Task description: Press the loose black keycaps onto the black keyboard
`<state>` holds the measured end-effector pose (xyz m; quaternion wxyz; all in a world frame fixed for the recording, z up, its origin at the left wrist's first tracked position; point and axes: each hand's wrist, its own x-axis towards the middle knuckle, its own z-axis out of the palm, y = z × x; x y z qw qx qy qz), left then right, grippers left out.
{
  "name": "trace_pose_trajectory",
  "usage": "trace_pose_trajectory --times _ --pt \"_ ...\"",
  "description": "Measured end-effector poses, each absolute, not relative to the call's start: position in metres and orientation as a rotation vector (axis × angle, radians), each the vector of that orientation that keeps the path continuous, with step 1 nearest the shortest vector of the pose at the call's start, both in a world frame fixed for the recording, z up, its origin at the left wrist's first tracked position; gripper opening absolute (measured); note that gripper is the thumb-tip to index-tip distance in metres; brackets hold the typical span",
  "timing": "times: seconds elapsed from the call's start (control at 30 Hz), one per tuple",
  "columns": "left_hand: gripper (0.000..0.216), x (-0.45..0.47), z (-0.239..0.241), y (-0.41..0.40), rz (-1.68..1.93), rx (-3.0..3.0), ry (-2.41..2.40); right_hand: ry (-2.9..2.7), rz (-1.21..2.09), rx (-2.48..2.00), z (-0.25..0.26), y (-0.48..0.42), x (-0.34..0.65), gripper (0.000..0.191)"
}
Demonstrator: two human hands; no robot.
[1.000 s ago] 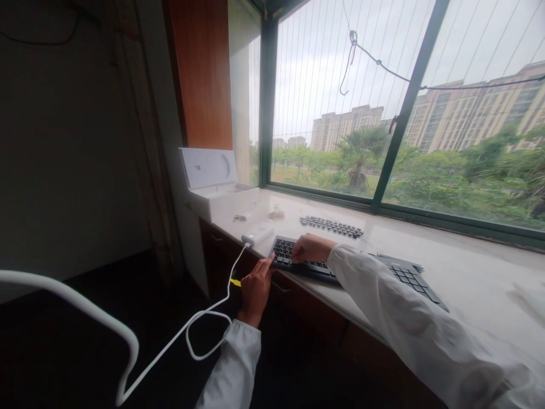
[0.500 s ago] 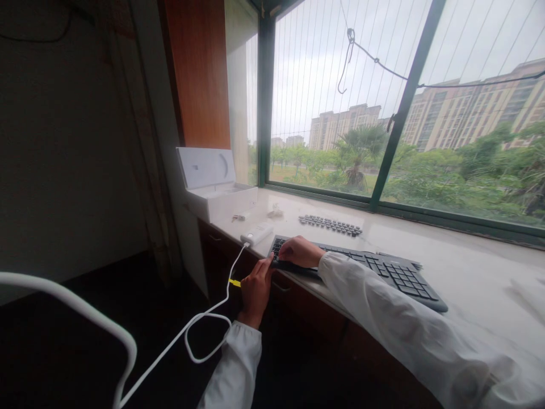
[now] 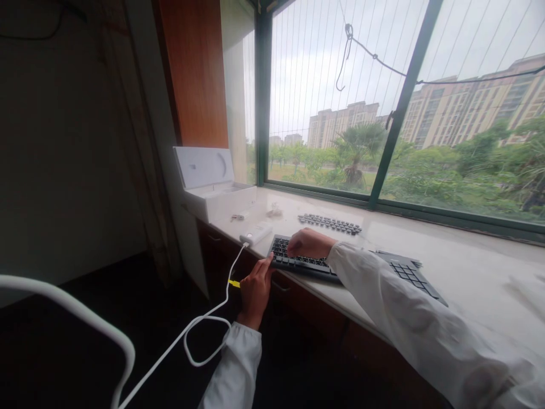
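Observation:
A black keyboard (image 3: pixel 306 262) lies along the front edge of the pale window ledge (image 3: pixel 460 272). My right hand (image 3: pixel 309 243) rests curled on its left keys, fingertips pressed down on the keys. My left hand (image 3: pixel 255 289) sits below the ledge edge at the keyboard's left corner, fingers closed with the index finger stretched up against the corner. A small yellow piece (image 3: pixel 234 283) shows at that hand. Both arms wear white sleeves.
A row of loose black keycaps (image 3: pixel 330 224) lies behind the keyboard. A white device (image 3: pixel 255 233) with a white cable (image 3: pixel 200 324) hanging in a loop sits left of it. An open white box (image 3: pixel 215 187) stands at the ledge's left end. Window behind; dark floor below.
My right hand has shifted slightly back and right on the keyboard's left keys. My left hand has stayed at the keyboard's corner.

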<state>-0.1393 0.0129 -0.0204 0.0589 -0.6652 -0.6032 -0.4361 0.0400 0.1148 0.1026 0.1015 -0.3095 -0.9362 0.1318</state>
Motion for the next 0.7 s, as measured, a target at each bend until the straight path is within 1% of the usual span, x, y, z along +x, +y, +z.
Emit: trace_pose_trajectory --times 0.17,0.27,0.37,0.57,0.63,0.7 --pt "0.039 -0.139 -0.023 0.013 -1.353 -1.992 -1.788 -2.796 0.351 -0.975 0.114 0.118 0.047 0.012" --pt "0.042 -0.141 -0.027 0.013 -1.358 -2.001 -1.752 -2.575 0.288 -1.02 0.132 0.131 0.066 0.013" --pt "0.048 -0.141 -0.035 0.013 -1.345 -2.027 -1.699 -2.315 0.198 -1.216 0.141 0.157 0.095 0.02" --pt "0.068 -0.13 -0.06 0.006 -1.392 -1.93 -1.676 -2.268 0.107 -1.572 0.111 0.221 0.119 0.02" --pt "0.07 -0.125 -0.069 0.0 -1.444 -1.882 -1.67 -2.265 0.023 -1.669 0.101 0.239 0.113 0.02" --pt "0.068 -0.123 -0.079 -0.008 -1.469 -1.885 -1.631 -2.254 -0.049 -1.731 0.095 0.253 0.103 0.021"
